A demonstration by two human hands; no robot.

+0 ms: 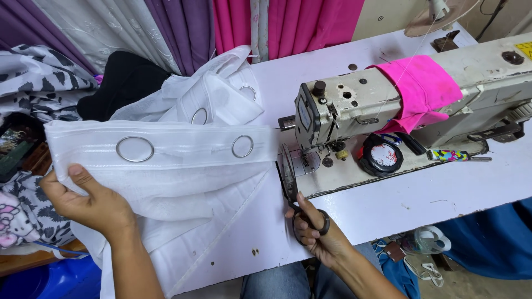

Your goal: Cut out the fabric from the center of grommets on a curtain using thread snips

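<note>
Two metal rings sit in the folded top band of the white curtain (183, 166), which lies flat on the table (421, 194) left of the sewing machine (388, 105). The left hand (91, 202) grips its left edge. The right hand (318, 232) is closed around scissors (293, 188) at its right edge.

Back: we see hanging curtains (183, 27) in purple, white and pink | Wall: a beige wall (382, 14) at the upper right | Furniture: a white table (421, 199), worn and marked, with a sewing machine (388, 94) on it | Floor: grey floor (471, 285) below right | Light: even and bright
</note>
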